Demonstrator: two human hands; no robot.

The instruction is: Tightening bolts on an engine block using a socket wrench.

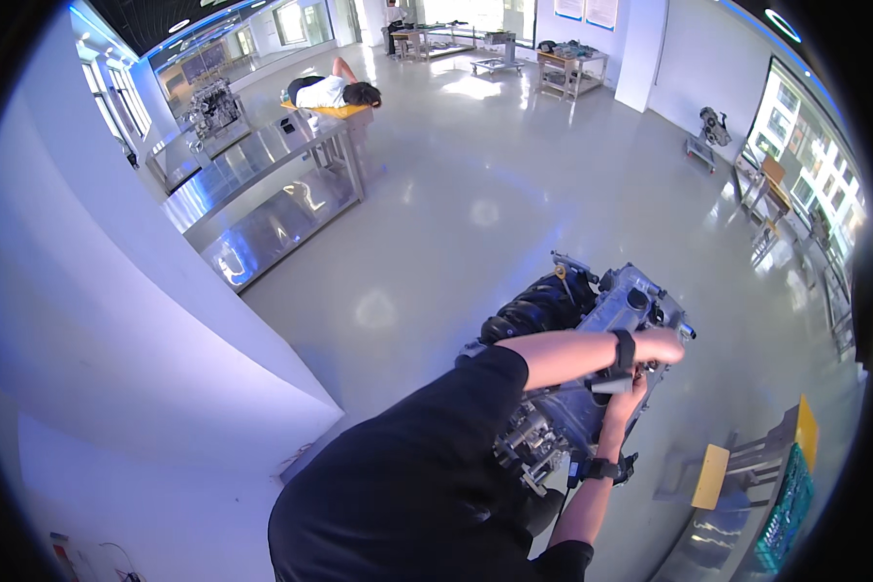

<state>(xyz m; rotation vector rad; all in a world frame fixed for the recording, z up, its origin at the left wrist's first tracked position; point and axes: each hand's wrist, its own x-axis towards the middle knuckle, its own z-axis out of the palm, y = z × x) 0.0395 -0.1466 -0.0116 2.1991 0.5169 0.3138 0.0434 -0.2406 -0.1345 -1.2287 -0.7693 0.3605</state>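
A car engine [616,308] with a grey top cover stands in front of me, tilted across the view. Black ribbed intake pipes [529,315] run along its left side. My left hand [658,346] reaches over the engine's right part, curled closed and slightly blurred; what it grips is hidden. Just below it, my right hand [628,396] is at the engine's right edge, its fingers closed around something too small to name. Black bands with small devices sit on both wrists; a grey block [611,385] hangs under the left one. Metal gears or pulleys [532,438] show at the engine's near end.
A white curved wall [165,291] rises on my left. Beyond it stands a steel workbench [252,170], where another person [335,92] leans over the far end. A steel table [718,533] with yellow boards and a green rack [786,509] is at lower right.
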